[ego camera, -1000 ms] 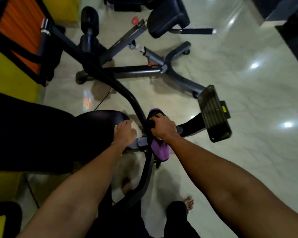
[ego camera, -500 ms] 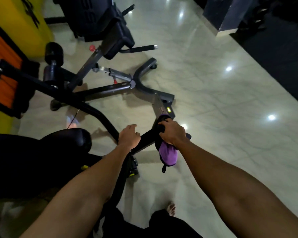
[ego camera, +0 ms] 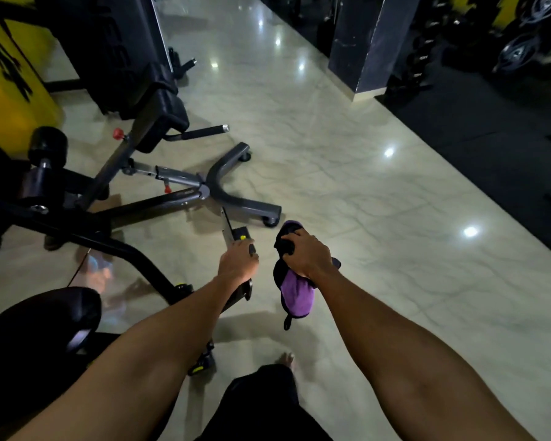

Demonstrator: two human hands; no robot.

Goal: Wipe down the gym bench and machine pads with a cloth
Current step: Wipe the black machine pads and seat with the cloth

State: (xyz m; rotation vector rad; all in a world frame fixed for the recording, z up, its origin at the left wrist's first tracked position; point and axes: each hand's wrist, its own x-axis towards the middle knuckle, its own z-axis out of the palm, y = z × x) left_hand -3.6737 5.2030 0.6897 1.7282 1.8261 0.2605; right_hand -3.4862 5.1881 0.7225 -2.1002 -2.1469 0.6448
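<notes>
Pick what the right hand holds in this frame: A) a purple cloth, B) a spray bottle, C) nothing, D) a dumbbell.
A: the right hand grips a purple cloth that hangs below its fingers, while the left hand grips the handlebar.

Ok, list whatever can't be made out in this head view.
All in the head view:
Dark bar gripped by the left hand: fingers cover it.
Whatever the purple cloth wraps: hidden by cloth and right hand.
Black pad: lower left, too dark to tell its edges or whether it is clean.
Weight plates, top right: blurred, dim.
</notes>
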